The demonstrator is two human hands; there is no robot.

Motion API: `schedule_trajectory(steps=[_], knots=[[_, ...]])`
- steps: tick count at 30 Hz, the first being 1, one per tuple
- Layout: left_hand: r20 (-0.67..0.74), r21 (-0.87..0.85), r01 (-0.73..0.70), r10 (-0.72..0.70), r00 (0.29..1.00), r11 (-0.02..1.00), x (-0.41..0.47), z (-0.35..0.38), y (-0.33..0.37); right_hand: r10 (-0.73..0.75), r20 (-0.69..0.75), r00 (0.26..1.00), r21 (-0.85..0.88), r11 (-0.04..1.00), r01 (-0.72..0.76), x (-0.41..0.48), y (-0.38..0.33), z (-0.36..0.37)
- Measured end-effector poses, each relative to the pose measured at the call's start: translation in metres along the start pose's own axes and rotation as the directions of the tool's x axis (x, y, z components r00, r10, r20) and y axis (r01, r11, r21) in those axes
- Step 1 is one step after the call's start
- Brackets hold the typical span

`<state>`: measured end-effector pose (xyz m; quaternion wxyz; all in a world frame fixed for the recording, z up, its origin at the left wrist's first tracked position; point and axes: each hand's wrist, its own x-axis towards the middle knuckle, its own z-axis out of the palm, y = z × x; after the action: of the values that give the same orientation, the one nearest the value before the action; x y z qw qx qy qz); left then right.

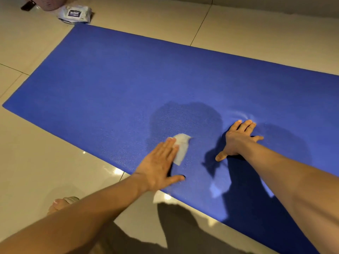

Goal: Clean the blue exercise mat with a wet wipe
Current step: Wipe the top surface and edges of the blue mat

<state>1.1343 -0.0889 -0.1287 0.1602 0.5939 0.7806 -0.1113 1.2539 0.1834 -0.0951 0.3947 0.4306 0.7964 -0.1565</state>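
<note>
From the head camera, a long blue foam exercise mat [128, 85] lay flat on a floor of glossy cream tiles [36, 143], running from the upper left down to the lower right edge of the view. The left hand [157, 165] was spread flat, palm down, near the mat's closer long edge, its fingers pressing on a small crumpled white wet wipe [181, 147] that stuck out past the fingertips onto the mat. A darker patch showed on the mat around and beyond the wipe. The right hand [238, 142] was also opened wide and empty, planted palm down on the mat just beside the left, thumb splayed toward it; the mat wrinkled slightly at its fingertips. Both bare forearms reached in from the bottom of the frame. A white and dark-blue soft pack of wipes [75, 14] sat on the tiles just beyond the mat's far corner, at the upper left. A bare foot [60, 204] rested on the tiles at lower left.
</note>
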Motion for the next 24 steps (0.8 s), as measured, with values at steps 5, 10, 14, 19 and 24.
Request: schedule_trajectory(steps=[5, 10, 14, 19, 24], knots=[[0.01, -0.2, 0.343, -0.348, 0.937, 0.918, -0.018, -0.006, -0.048, -0.001, -0.015, 1.0, 0.023, 1.0, 0.001, 0.0, -0.001, 0.0], [0.038, -0.243, 0.397, -0.401, 0.915, 0.885, -0.006, -0.009, 0.022, -0.043, -0.033, 0.999, 0.019, 0.999, 0.044, 0.001, 0.005, 0.003], [0.005, -0.257, 0.179, -0.184, 0.983, 0.95, -0.01, -0.001, 0.071, -0.044, -0.024, 0.999, 0.006, 0.999, 0.044, 0.002, 0.003, 0.002], [-0.011, -0.178, -0.101, 0.1, 0.995, 0.979, -0.017, 0.001, 0.062, -0.007, -0.004, 1.0, 0.012, 1.0, 0.007, -0.001, 0.001, -0.001], [-0.047, -0.176, 0.136, -0.147, 0.988, 0.975, -0.035, 0.007, -0.032, -0.004, -0.001, 1.0, 0.018, 1.0, 0.004, -0.002, 0.001, -0.003]])
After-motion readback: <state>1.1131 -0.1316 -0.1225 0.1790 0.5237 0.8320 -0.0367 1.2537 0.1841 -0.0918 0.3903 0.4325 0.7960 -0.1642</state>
